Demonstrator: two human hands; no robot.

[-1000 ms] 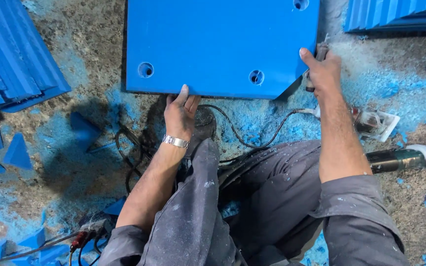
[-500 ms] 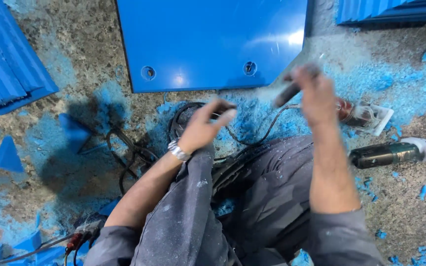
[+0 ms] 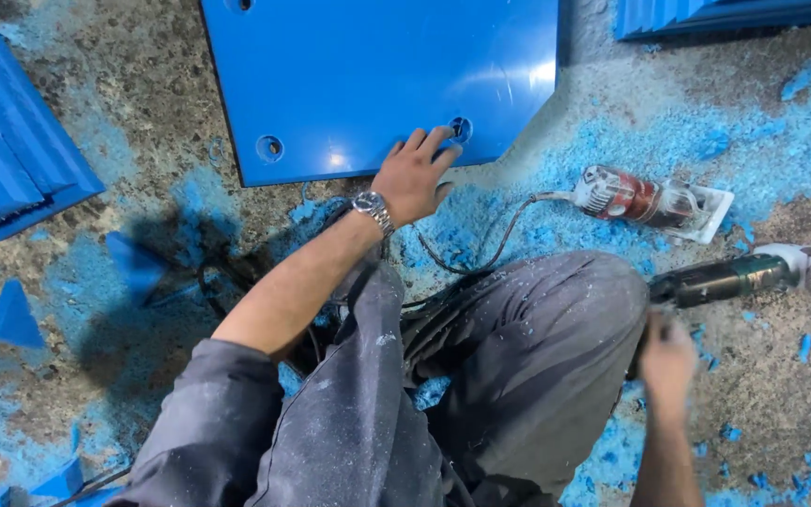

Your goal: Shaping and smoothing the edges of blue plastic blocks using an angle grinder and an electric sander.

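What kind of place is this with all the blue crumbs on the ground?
Probably a workshop where plastic sheets get cut. A big blue panel with drilled holes lies on the floor, blue shavings are scattered everywhere, and corded power tools, a red one and a green grinder, lie nearby.

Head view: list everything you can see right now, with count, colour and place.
Panel: one, blue, flat on floor at top centre, round holes near its lower edge.
Stacked sheets: blue, left edge; another stack top right.
Offcuts: several, blue, triangular, lower left.
Shavings: blue, scattered over the floor.
Power tool: one, red and white, right of panel, corded.
Grinder: one, dark green, right edge.
Cables: dark, by the knees.
Wristwatch: one, silver.
Left hand: on the panel's lower edge.
Right hand: blurred, at the grinder's handle end.
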